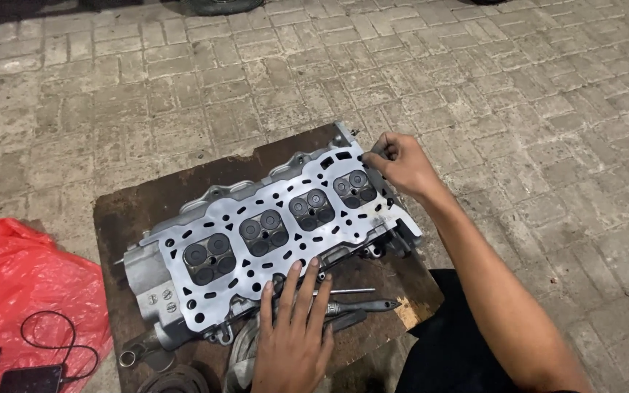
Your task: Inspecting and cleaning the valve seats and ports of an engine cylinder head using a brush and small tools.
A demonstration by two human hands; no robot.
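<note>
Landmark: cylinder head [271,233], face up on a dark board [147,204] laid on the paving — four chambers exposed.

Near edge: left hand [294,335] lies flat, fingers spread, fingertips touching the cylinder head's near rim; it grips nothing. Just beside that rim lie loose tools [351,302], partly under the palm. A shift of the palm could roll them off the board.

Far right corner: right hand [402,166] is pinched shut on something small and dark at the edge — what it is I cannot tell. A slip there could scratch the flat face, or drop the piece into an open port.

Left of the cylinder head: red plastic bag [23,291], small black device with cable [34,378].
</note>
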